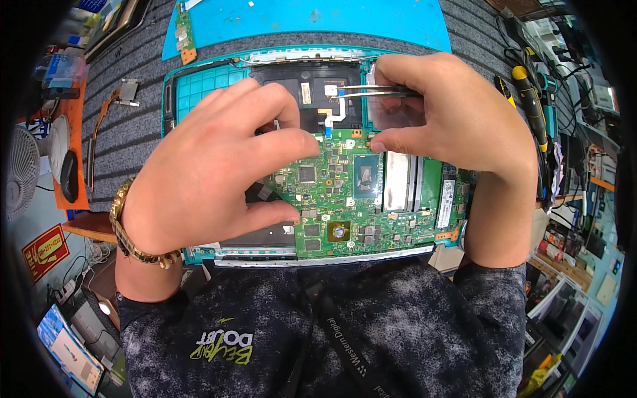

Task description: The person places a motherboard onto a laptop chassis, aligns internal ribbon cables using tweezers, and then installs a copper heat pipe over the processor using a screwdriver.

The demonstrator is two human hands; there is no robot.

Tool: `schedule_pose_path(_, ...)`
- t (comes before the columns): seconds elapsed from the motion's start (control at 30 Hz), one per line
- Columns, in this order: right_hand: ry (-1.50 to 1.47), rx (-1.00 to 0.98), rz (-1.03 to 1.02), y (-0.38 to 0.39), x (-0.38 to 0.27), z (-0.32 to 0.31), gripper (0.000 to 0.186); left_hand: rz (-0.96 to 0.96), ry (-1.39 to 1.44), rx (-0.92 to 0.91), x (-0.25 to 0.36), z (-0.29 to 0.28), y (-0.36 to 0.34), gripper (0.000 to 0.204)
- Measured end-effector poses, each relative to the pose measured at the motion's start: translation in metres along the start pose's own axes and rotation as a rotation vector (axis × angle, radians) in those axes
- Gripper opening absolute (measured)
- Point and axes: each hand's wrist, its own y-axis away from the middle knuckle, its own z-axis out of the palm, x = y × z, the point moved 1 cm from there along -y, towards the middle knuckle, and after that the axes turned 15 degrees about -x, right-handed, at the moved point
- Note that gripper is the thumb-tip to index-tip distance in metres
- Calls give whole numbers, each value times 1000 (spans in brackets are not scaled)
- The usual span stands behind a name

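A teal laptop casing [207,83] lies before me with a green motherboard [358,212] inside. My left hand [222,162] is over its left half, thumb and index finger apart with their tips at the motherboard; other fingertips are hidden. My right hand [451,126] holds metal tweezers [375,89], their tips at a white ribbon cable [337,109] near a black panel [279,74]; its thumb rests by the motherboard's upper edge. The cable runs down to the motherboard.
A blue mat [318,20] with a small green board [183,33] is behind the laptop on a grey ridged mat [113,60]. A fan [20,166] and dark mouse [68,176] are left; screwdrivers [529,106] and cables are right; a lit screen [70,345] is lower left.
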Motion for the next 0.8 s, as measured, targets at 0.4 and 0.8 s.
schedule_pose_path(0.4, 19, 13, 9, 1, -1, 1, 50, -2, -9, 1, 0, 1, -1, 71)
schedule_pose_path(0.8, -92, 3, -31, 14, 13, -16, 43, 6, 21, -27, 4, -2, -2, 68)
